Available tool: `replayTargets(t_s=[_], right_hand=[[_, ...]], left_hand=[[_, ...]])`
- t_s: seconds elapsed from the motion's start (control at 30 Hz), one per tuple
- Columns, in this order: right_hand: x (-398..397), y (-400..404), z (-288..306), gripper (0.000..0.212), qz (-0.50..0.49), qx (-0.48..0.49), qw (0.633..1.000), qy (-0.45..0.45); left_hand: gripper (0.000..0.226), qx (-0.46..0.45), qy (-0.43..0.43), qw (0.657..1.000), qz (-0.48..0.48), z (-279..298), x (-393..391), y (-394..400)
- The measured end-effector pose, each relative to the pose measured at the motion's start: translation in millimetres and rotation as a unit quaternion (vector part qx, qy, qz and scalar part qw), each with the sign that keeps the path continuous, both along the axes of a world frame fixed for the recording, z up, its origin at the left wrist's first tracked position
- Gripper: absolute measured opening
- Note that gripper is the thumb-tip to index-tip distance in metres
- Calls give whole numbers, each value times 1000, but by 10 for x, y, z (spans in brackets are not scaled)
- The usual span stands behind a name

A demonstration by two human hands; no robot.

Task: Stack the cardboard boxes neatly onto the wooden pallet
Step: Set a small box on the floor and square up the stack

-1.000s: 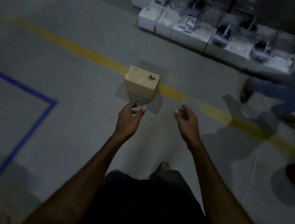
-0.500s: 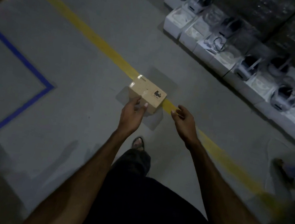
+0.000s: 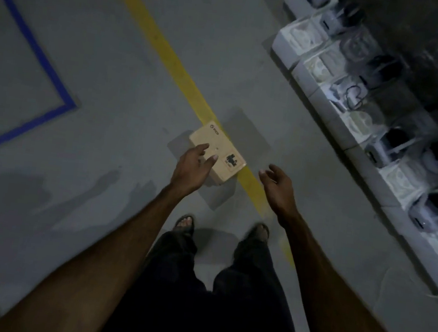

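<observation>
while the person closes in on the box: both arms reach down and forward, and the box now sits much nearer the feet than a second ago
box: a small cardboard box (image 3: 217, 155) lies on the grey floor (image 3: 129, 77), straddling the yellow line (image 3: 156, 34), a dark printed mark on its top near the right end
left hand: the left hand (image 3: 191, 166) has come over the near left part of the box, fingers spread and only loosely bent; whether the fingertips touch the top cannot be told, and nothing is gripped yet
right hand: the right hand (image 3: 278, 182) hangs just to the right of the box, apart from it, fingers relaxed and holding nothing
change: half a second ago the left hand only neared the box edge; now it overlaps the top, and the right hand is beside the end
meaning: the pick-up looks about to begin, one hand on each side; the lift is not yet done
pallet: not in view, so the carry and stacking remain ahead
surroundings: blue line (image 3: 45, 61) at left, white trays (image 3: 320, 70) of gear along the right
</observation>
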State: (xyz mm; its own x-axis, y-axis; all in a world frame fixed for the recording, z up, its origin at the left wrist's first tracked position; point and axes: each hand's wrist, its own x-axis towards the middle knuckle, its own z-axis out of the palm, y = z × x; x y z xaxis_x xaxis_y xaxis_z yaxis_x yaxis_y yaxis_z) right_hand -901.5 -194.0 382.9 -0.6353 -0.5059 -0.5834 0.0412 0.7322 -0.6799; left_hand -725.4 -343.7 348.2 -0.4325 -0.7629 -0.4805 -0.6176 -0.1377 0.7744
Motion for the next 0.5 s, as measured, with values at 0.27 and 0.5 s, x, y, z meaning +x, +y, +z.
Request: replayTargets(t_s=[0.27, 0.5], right_hand=[[-755, -476, -732, 61, 122, 52, 990, -45], [-1462, -768, -1500, 58, 189, 74, 979, -38]], left_hand=[[61, -1, -78, 995, 62, -682, -521, 15], [58, 27, -110, 987, 113, -1590, -1311, -8]])
